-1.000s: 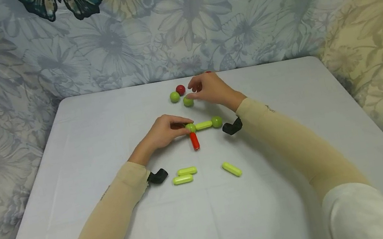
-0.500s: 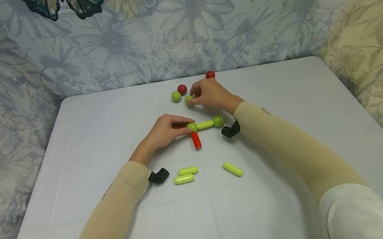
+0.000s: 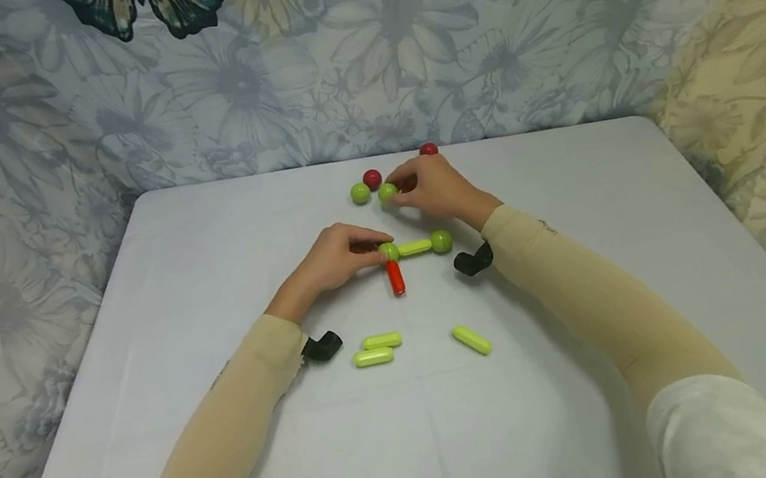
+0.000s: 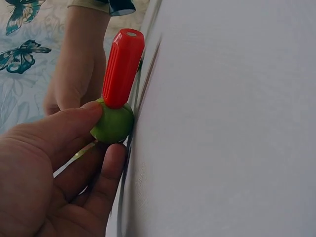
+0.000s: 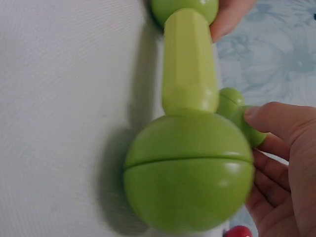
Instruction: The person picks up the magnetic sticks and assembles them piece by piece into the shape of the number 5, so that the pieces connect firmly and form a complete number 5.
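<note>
My left hand point(image 3: 340, 256) pinches a green ball point(image 4: 113, 126) between thumb and fingers. From that ball a red ridged rod point(image 3: 396, 279) points toward the near side, and a yellow-green rod point(image 5: 190, 61) runs right to a second green ball point(image 5: 187, 173). Behind this joined piece, my right hand point(image 3: 441, 187) holds a loose green ball point(image 3: 386, 193) between thumb and fingers. In the right wrist view, the joined piece covers part of that loose ball. Whether it is off the table, I cannot tell.
Beside the right hand lie another green ball point(image 3: 360, 193) and a red ball point(image 3: 372, 180); a further red ball point(image 3: 428, 148) sits at the table's back edge. Nearer lie three yellow-green rods, two side by side point(image 3: 381, 341) and one slanted point(image 3: 472, 340). A patterned cloth point(image 3: 236, 86) hangs behind.
The right hand's fingers have come together on the loose green ball, which has shifted slightly away from the near side. The left hand keeps its hold; the head view has moved a little.
</note>
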`<state>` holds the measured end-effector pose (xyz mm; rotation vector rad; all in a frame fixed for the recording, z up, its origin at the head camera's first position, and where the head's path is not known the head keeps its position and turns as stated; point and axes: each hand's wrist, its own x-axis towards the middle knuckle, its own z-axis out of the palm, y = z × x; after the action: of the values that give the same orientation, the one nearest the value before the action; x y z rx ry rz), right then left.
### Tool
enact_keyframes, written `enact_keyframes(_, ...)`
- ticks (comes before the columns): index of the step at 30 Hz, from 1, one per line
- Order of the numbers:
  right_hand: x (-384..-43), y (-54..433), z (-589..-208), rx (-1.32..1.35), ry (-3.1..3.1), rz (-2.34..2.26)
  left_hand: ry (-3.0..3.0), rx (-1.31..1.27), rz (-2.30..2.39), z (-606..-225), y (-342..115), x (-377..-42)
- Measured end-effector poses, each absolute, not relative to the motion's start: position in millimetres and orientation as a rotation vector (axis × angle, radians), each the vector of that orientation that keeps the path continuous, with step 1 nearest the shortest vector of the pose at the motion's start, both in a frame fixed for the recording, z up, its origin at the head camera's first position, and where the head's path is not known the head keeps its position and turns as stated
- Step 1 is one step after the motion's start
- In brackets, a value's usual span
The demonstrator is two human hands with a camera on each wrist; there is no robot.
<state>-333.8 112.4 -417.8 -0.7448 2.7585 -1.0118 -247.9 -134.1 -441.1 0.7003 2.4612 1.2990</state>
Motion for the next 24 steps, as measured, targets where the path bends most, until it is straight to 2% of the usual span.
enact_keyframes(6, -319.2, 124.9, -407.8, -0.796, 2.803, -1.106, 2.458, 0.681, 1.280, -439.5, -133.3, -252.7)
enact_keyframes(24, -239.3, 150.5, -378.8, -1.128, 2.749, -1.300, 2.415, 0.687, 1.318, -438.6, -137.0, -256.2)
